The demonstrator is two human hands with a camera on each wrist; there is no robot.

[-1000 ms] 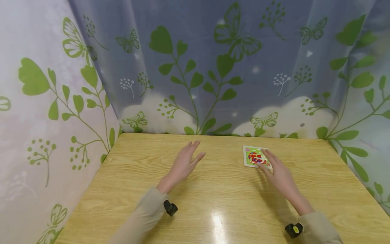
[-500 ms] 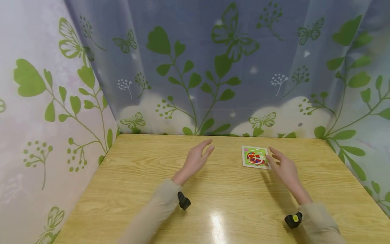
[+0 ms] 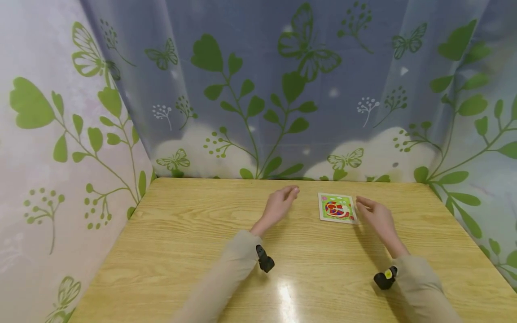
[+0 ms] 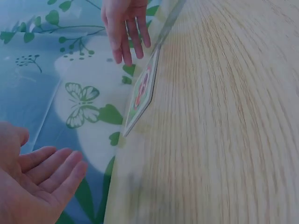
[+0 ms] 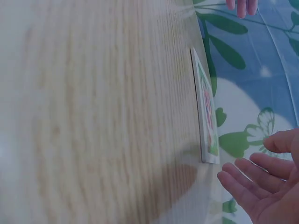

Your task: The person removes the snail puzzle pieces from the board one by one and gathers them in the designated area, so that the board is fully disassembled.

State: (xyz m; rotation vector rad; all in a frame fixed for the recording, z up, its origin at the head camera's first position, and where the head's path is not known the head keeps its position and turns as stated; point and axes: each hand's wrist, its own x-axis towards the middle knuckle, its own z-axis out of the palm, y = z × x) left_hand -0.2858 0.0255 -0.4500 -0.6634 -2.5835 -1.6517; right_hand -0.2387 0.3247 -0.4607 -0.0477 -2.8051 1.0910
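A square picture puzzle board [image 3: 337,208] with a pale border and a red, blue and green snail-like picture lies flat toward the back right of the table. My right hand [image 3: 378,220] hovers just off its right edge, fingers loosely bent and holding nothing. To the left of the board, my left hand [image 3: 278,206] is held over the table with relaxed fingers and nothing in them. In the left wrist view the board [image 4: 142,91] shows at a slant, between the two hands. The right wrist view shows the board [image 5: 205,112] beyond my right fingertips.
The light wood table [image 3: 194,224] runs back to a blue-grey curtain [image 3: 258,89] printed with green leaves and butterflies. Similar pale fabric [image 3: 60,179] borders the left side. Black wrist cameras [image 3: 264,259] sit at both beige sleeves.
My left hand has moved right, toward the board. My right hand has drawn from above the board to just beside its right edge. The board stays in place on the table.
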